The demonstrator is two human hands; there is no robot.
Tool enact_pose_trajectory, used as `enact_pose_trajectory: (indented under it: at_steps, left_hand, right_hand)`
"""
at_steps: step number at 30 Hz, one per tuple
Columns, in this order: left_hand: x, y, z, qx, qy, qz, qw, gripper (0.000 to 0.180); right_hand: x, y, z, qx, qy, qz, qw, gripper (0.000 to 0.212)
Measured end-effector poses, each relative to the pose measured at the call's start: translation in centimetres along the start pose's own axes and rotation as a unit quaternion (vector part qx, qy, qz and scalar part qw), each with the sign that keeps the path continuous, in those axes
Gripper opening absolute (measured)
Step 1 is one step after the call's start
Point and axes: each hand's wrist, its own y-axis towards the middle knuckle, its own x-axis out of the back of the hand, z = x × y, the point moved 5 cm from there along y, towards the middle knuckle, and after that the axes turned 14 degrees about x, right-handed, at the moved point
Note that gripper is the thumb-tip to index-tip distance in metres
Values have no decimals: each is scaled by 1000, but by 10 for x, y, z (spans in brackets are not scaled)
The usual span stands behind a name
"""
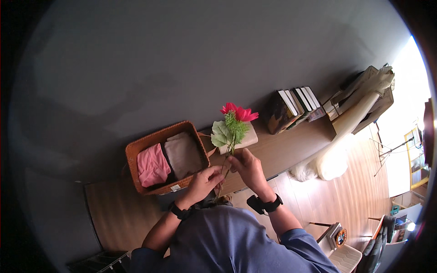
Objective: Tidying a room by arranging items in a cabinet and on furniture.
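A flower stem with red blossoms (240, 113), feathery green foliage and a broad pale leaf (221, 133) stands up in front of me. My right hand (249, 169) pinches the stem just below the foliage. Close beside it, my left hand (205, 183) has its fingers closed on the stem a little lower. The stem's lower end runs down toward my blue shirt. Behind the flower lies a cream-coloured book or box (248, 138), partly covered by the foliage.
Left of my hands, a brown woven basket (130, 159) holds folded pink cloth (153, 164) and grey cloth (183, 156). Several upright books (291, 107) stand on the wooden cabinet top (282, 148). To the right are draped pale fabric (359, 111) and a chair (344, 257).
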Motion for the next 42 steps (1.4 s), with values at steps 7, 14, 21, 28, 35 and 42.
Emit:
enact_pose_trajectory:
  at_steps: [7, 14, 21, 28, 35, 42]
  left_hand:
    - [-23, 10, -6, -23, -58, 17, 998, 47]
    - [-32, 12, -17, -43, -9, 7, 999, 55]
    - [-33, 16, -8, -37, -25, -7, 999, 52]
    - [-29, 12, -7, 10, -48, 18, 999, 45]
    - [-26, 5, -14, 64, -95, 47, 992, 42]
    - [-26, 4, -20, 56, -74, 36, 995, 42]
  right_hand:
    - [20, 1, -8, -11, -6, 1, 1000, 21]
    - [29, -3, -18, 28, -14, -4, 999, 18]
    - [35, -3, -5, 198, -186, 2, 962, 17]
    - [34, -8, -2, 249, -274, 33, 928, 21]
    - [34, -10, 4, 290, -300, 51, 907, 19]
    - [32, -12, 6, 276, -293, 55, 914, 23]
